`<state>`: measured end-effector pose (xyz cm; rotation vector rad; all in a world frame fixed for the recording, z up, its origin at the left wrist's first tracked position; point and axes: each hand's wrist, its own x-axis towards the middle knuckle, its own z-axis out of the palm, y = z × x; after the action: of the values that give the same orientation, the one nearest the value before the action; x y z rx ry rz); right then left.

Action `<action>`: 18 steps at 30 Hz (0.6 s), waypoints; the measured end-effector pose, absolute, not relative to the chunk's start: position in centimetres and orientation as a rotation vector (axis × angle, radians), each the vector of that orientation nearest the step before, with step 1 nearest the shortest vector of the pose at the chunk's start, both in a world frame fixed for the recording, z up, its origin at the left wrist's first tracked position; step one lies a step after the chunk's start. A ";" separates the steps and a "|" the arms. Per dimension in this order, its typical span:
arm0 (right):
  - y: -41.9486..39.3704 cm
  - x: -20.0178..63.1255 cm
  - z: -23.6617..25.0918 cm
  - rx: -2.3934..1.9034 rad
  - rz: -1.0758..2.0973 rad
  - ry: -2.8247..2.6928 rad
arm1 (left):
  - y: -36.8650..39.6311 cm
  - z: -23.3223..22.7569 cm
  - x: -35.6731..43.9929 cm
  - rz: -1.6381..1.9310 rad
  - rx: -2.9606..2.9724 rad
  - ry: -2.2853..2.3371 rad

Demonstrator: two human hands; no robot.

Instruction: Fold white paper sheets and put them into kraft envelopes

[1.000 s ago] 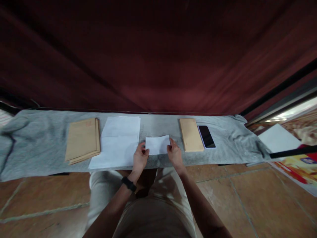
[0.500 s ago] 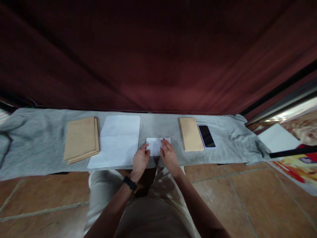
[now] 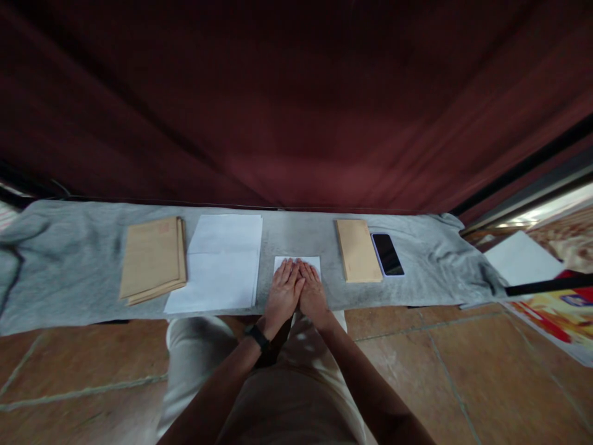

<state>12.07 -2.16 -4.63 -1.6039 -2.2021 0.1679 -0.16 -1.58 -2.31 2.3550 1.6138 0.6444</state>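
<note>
White paper [image 3: 317, 262] lies under the left hand [image 3: 283, 294] and right hand [image 3: 314, 298].

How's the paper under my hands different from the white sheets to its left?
The paper is much smaller than the sheets. Your left hand and right hand cover most of the paper, while neither touches the sheets. Both are white and lie on the grey cloth.
</note>
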 end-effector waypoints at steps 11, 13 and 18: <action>-2.8 14.2 -4.6 -1.741 0.117 -2.064 | -1.6 -3.4 -0.2 0.452 2.448 1.710; -2.9 14.9 -4.7 -1.755 0.092 -2.030 | -1.6 -3.5 0.0 0.450 2.444 1.741; -3.0 16.3 -5.0 -1.776 0.039 -2.010 | -1.5 -3.7 -0.4 0.474 2.411 1.823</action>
<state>16.35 -3.00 -5.02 -1.7761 -2.0100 0.0391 -0.43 -1.54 -3.65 2.4114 1.8226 0.4743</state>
